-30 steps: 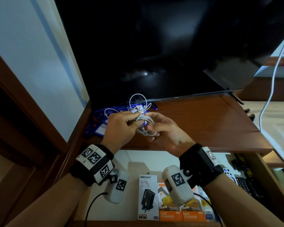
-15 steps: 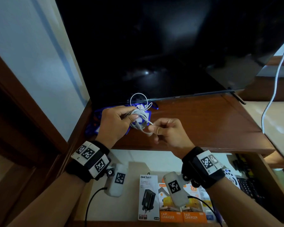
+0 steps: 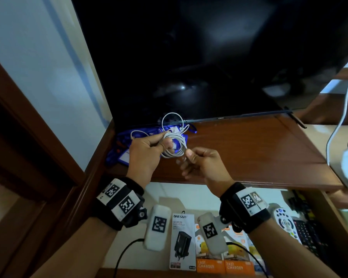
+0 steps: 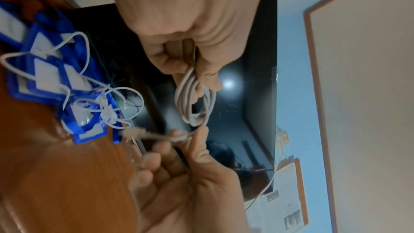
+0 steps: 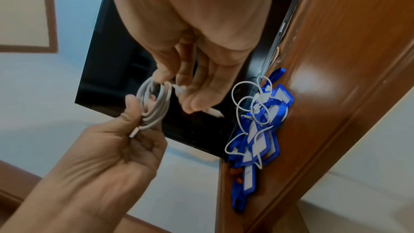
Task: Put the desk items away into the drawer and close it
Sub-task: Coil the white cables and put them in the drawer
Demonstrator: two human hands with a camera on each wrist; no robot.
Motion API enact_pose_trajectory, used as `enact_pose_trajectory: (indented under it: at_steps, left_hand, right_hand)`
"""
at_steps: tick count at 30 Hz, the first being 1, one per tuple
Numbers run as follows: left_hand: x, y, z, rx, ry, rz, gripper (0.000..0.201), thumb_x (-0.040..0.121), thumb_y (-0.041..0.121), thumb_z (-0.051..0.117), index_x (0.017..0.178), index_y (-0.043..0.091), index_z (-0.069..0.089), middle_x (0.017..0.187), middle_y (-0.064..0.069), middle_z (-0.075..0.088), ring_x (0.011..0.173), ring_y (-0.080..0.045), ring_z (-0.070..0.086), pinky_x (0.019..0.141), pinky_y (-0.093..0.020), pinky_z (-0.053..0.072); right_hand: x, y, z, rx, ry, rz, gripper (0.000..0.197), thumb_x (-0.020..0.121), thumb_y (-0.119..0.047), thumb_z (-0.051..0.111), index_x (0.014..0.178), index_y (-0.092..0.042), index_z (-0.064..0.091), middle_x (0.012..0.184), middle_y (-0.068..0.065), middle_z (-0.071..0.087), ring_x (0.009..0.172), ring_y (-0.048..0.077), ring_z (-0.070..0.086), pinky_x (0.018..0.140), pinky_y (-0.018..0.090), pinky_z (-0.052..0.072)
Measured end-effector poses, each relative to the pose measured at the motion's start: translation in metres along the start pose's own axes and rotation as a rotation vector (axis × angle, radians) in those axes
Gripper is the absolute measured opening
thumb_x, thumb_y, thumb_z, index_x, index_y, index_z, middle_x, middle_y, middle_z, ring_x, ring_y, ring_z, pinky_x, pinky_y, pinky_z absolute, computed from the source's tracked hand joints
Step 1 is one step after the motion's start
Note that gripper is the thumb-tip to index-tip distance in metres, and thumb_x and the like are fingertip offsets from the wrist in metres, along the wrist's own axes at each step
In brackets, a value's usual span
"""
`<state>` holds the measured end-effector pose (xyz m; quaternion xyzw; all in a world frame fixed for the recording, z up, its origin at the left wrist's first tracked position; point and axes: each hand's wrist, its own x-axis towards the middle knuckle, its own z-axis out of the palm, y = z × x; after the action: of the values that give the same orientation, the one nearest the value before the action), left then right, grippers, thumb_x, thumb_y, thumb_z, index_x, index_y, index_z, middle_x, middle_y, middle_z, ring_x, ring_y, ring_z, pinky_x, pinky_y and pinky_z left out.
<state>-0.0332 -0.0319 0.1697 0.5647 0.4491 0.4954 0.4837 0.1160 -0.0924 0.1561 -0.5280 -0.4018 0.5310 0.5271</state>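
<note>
My left hand (image 3: 149, 149) grips a coiled white cable (image 3: 176, 144) above the wooden desk (image 3: 249, 149); the coil (image 4: 195, 102) hangs from its fingers. My right hand (image 3: 201, 161) pinches the cable's free end (image 5: 179, 91) just right of the coil. Behind the hands, blue tag holders (image 3: 129, 145) with thin white loops (image 5: 253, 105) lie on the desk by the screen. Below the desk edge the drawer (image 3: 189, 195) stands open, holding charger boxes (image 3: 182, 241), a remote (image 3: 283, 219) and a dark keypad device (image 3: 307, 233).
A large black screen (image 3: 209, 57) stands at the back of the desk. A white cord (image 3: 342, 115) hangs at the right over a pale surface. A wooden frame (image 3: 28, 137) and wall close off the left side.
Both hands have lifted slightly and drawn apart. The right hand moved from cupping the coil to pinching the cable end at its right side; the left still holds the coil.
</note>
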Motion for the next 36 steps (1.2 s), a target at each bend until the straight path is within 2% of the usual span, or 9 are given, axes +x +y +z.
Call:
enact_pose_trajectory:
  at_steps: [3, 7, 11, 16, 19, 23, 28, 32, 36]
  left_hand:
    - [-0.001, -0.003, 0.005, -0.106, 0.049, -0.141, 0.017, 0.088, 0.010, 0.064, 0.099, 0.001, 0.072, 0.065, 0.005, 0.070, 0.069, -0.013, 0.063, 0.068, -0.026, 0.052]
    - [-0.009, -0.003, 0.011, -0.152, 0.034, -0.198, 0.021, 0.088, 0.015, 0.065, 0.070, 0.016, 0.075, 0.070, -0.006, 0.069, 0.073, -0.020, 0.057, 0.064, -0.028, 0.044]
    - [-0.017, -0.004, 0.016, -0.134, 0.015, -0.174, 0.014, 0.088, 0.016, 0.065, 0.079, 0.012, 0.075, 0.077, -0.010, 0.067, 0.072, -0.017, 0.052, 0.054, -0.016, 0.043]
    - [-0.022, -0.001, 0.021, -0.111, 0.007, -0.139, 0.013, 0.087, 0.014, 0.066, 0.084, 0.023, 0.075, 0.074, -0.005, 0.068, 0.061, -0.006, 0.053, 0.054, -0.018, 0.042]
    - [-0.025, -0.002, 0.023, 0.015, 0.011, -0.056, 0.014, 0.086, 0.018, 0.067, 0.097, 0.018, 0.075, 0.083, 0.001, 0.073, 0.068, -0.001, 0.061, 0.066, -0.021, 0.047]
    - [-0.026, -0.003, 0.028, 0.165, 0.077, 0.021, 0.017, 0.085, 0.017, 0.068, 0.101, 0.020, 0.074, 0.092, 0.003, 0.073, 0.089, -0.009, 0.068, 0.083, -0.028, 0.054]
    - [-0.030, -0.003, 0.039, 0.241, 0.102, 0.018, 0.017, 0.086, 0.014, 0.067, 0.100, 0.021, 0.075, 0.084, 0.014, 0.069, 0.079, 0.010, 0.062, 0.072, -0.005, 0.045]
    - [-0.037, -0.009, 0.043, 0.329, 0.115, -0.003, 0.016, 0.085, 0.015, 0.068, 0.096, 0.023, 0.076, 0.080, 0.015, 0.071, 0.081, 0.000, 0.065, 0.076, -0.014, 0.050]
    - [-0.042, -0.016, 0.041, 0.236, 0.123, -0.154, 0.028, 0.082, 0.010, 0.069, 0.072, 0.035, 0.074, 0.073, 0.010, 0.073, 0.080, -0.012, 0.069, 0.082, -0.036, 0.057]
  right_hand:
    - [0.002, -0.004, 0.003, 0.112, 0.004, 0.012, 0.025, 0.096, -0.017, 0.054, 0.094, 0.007, 0.062, 0.077, 0.024, 0.066, 0.054, 0.027, 0.060, 0.052, 0.030, 0.052]
    - [0.006, -0.007, 0.002, 0.242, 0.009, 0.004, 0.019, 0.095, -0.009, 0.052, 0.098, 0.008, 0.060, 0.079, 0.028, 0.064, 0.057, 0.030, 0.063, 0.054, 0.031, 0.054]
    - [0.005, -0.007, -0.002, 0.300, 0.012, -0.017, 0.024, 0.093, -0.009, 0.056, 0.106, 0.011, 0.059, 0.085, 0.026, 0.065, 0.062, 0.029, 0.065, 0.058, 0.029, 0.057]
    - [0.004, 0.000, -0.008, 0.266, -0.035, -0.018, 0.017, 0.091, -0.004, 0.057, 0.101, 0.008, 0.064, 0.083, 0.018, 0.067, 0.066, 0.022, 0.062, 0.062, 0.024, 0.053]
    - [0.004, 0.005, -0.008, 0.272, -0.023, -0.008, 0.016, 0.088, 0.000, 0.059, 0.100, 0.008, 0.066, 0.081, 0.016, 0.064, 0.066, 0.020, 0.055, 0.060, 0.026, 0.044]
    - [0.000, 0.002, -0.010, 0.307, -0.039, 0.011, 0.011, 0.086, 0.000, 0.059, 0.090, 0.004, 0.069, 0.070, 0.005, 0.065, 0.053, 0.009, 0.047, 0.056, 0.026, 0.034]
    - [-0.002, 0.002, -0.019, 0.305, -0.037, 0.075, 0.010, 0.086, 0.002, 0.058, 0.087, 0.005, 0.068, 0.067, 0.003, 0.066, 0.049, 0.007, 0.045, 0.053, 0.023, 0.034]
    - [-0.006, 0.009, -0.027, 0.184, -0.031, 0.110, 0.011, 0.081, 0.001, 0.062, 0.079, -0.001, 0.073, 0.073, 0.008, 0.068, 0.061, 0.014, 0.046, 0.053, 0.022, 0.035]
    - [-0.010, 0.009, -0.028, 0.169, -0.083, 0.122, 0.006, 0.074, 0.002, 0.064, 0.075, 0.004, 0.070, 0.074, 0.016, 0.065, 0.063, 0.021, 0.053, 0.055, 0.022, 0.043]
